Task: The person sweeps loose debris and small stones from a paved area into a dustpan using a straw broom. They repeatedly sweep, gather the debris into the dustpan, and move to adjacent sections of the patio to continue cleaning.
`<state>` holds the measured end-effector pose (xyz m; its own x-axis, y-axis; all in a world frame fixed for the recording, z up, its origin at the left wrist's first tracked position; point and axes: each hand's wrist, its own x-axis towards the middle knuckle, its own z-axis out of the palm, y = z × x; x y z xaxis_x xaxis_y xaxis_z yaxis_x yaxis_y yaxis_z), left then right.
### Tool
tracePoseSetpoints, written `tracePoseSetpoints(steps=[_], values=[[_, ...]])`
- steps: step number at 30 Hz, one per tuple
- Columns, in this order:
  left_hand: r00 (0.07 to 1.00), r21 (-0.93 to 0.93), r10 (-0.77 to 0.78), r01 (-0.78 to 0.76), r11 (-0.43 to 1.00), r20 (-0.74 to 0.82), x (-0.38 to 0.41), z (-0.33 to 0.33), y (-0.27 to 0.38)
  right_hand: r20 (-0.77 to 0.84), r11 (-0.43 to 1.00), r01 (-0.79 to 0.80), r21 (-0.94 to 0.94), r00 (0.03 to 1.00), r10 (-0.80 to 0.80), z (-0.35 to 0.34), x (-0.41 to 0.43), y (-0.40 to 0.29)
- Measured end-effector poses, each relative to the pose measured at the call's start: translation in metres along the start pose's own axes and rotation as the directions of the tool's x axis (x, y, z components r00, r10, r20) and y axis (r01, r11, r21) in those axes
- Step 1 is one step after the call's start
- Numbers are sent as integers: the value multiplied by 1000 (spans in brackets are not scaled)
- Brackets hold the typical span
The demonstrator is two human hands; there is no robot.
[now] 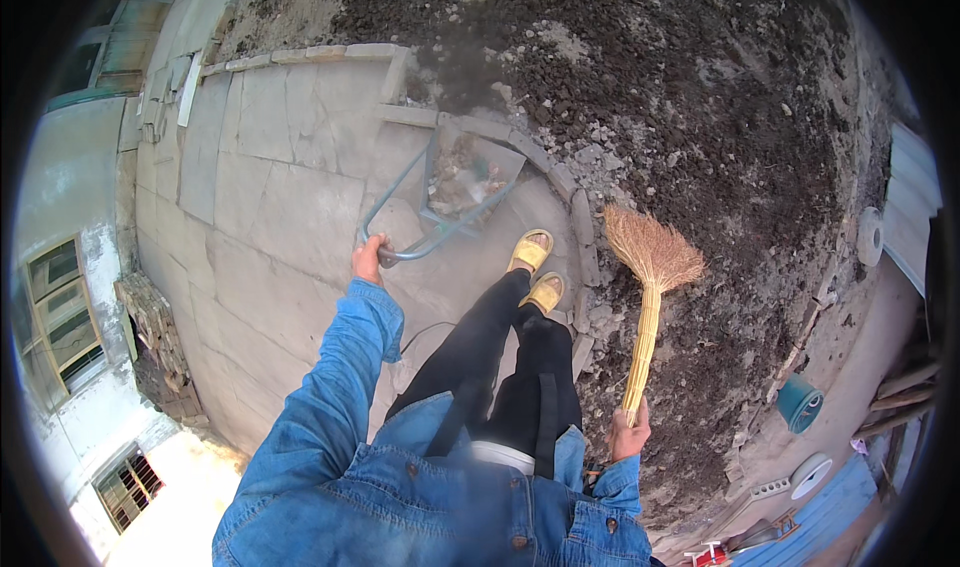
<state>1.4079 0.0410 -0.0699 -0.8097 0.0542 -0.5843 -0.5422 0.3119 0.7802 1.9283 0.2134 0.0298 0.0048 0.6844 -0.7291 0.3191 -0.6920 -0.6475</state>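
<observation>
My left hand grips the bent metal handle of a dustpan. Its pan hangs or rests by the curved brick edging, I cannot tell which, and holds a heap of dirt and litter. On the other side, my right hand is closed round the lower end of a straw broom. The broom's reddish bristles fan out away from me, over the dark soil. My feet, in yellow slide sandals, stand on the paving between the two tools.
Concrete paving slabs cover the left side. Brick edging borders the bare soil. At left, stacked bricks stand by a house wall. A green bucket and a white round object lie at right.
</observation>
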Motion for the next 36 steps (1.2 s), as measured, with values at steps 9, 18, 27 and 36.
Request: tracePoseSetpoints(steps=[9, 18, 27, 36], values=[[982, 142, 113, -92, 986, -148, -15, -14, -8, 35, 991, 18, -132, 999, -13, -15, -16, -19], [944, 142, 48, -2, 990, -326, -86, -168, -58, 86, 992, 109, -68, 991, -103, -22, -17, 6], [870, -10, -306, 328, 945, -385, -181, -264, -167, 113, 691, 345, -635, 927, -358, -35, 25, 78], [895, -43, -428, 426, 904, -127, -143, -250, -151, -145, 579, 226, -784, 839, -525, -18, 70, 149]])
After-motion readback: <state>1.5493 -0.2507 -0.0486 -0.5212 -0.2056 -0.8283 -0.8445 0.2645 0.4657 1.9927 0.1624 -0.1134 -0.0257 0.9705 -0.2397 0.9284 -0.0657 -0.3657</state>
